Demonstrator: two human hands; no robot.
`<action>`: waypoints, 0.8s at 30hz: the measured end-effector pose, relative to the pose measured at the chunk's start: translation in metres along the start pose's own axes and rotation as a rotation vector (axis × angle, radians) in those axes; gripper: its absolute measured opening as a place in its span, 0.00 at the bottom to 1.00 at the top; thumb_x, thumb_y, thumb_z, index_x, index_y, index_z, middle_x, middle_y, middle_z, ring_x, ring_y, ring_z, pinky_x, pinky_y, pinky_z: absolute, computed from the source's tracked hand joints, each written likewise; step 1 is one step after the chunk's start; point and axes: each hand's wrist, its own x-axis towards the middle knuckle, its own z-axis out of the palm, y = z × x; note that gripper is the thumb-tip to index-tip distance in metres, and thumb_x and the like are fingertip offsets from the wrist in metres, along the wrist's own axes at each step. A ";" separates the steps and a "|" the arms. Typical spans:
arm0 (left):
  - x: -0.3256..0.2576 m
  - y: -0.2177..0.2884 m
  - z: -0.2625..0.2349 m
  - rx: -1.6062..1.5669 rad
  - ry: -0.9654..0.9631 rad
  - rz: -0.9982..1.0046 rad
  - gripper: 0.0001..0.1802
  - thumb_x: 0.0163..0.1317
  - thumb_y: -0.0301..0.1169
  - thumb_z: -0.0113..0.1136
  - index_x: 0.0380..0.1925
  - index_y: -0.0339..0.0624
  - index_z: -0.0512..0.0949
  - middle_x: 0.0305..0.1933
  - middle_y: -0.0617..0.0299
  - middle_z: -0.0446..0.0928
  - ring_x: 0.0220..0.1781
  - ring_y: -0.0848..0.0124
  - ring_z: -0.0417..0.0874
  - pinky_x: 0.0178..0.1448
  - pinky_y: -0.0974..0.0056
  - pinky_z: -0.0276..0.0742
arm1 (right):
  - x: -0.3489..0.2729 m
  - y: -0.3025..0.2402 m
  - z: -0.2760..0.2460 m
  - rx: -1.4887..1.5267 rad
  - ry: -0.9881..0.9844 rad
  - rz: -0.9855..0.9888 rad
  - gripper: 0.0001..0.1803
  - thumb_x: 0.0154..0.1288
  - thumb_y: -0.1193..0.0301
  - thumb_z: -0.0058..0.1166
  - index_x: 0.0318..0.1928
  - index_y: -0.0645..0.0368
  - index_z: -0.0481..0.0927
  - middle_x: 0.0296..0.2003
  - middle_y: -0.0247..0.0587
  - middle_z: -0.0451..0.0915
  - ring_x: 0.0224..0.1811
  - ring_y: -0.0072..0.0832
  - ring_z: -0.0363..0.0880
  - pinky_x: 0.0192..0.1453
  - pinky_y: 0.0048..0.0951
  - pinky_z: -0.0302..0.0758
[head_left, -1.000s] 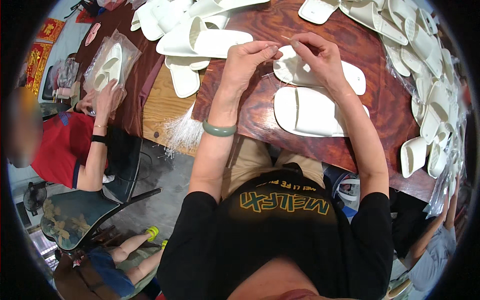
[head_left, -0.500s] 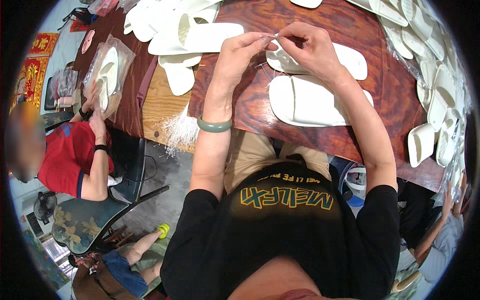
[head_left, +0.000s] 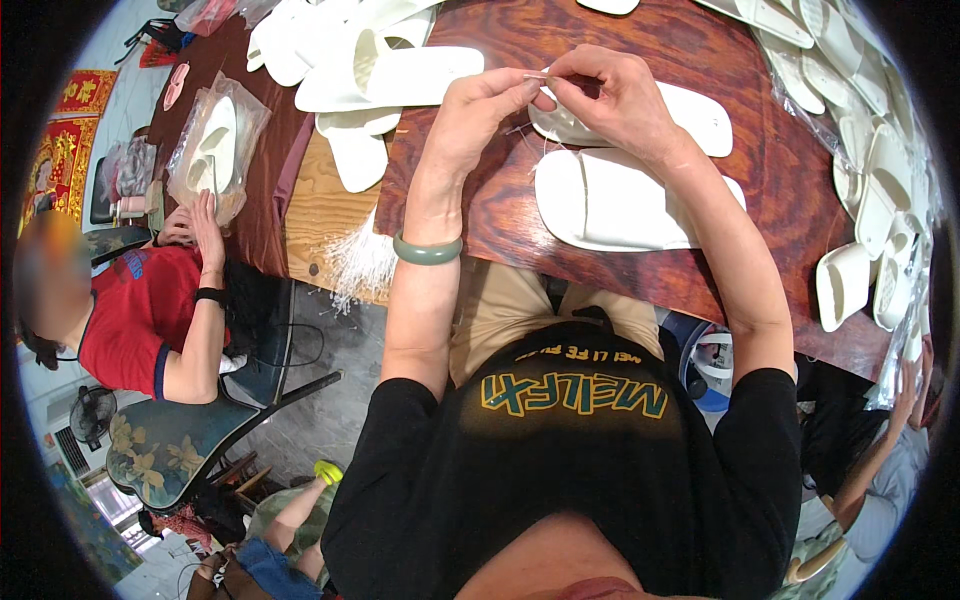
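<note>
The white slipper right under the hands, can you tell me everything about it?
The white slipper is an open-toed slide with a wide band across one end and a smooth, foam-like sole. It lies flat on the dark reddish wooden table, lengthwise left to right, beside a second slipper of the same kind. The right hand and left hand are above it, pinching something thin; neither clearly touches it.
</note>
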 end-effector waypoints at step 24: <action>-0.002 0.006 0.005 0.127 -0.027 -0.026 0.12 0.65 0.28 0.53 0.44 0.32 0.78 0.36 0.62 0.81 0.39 0.77 0.79 0.46 0.72 0.75 | 0.001 -0.001 0.002 -0.179 0.081 -0.081 0.08 0.55 0.71 0.55 0.32 0.62 0.82 0.28 0.45 0.80 0.30 0.36 0.79 0.32 0.30 0.73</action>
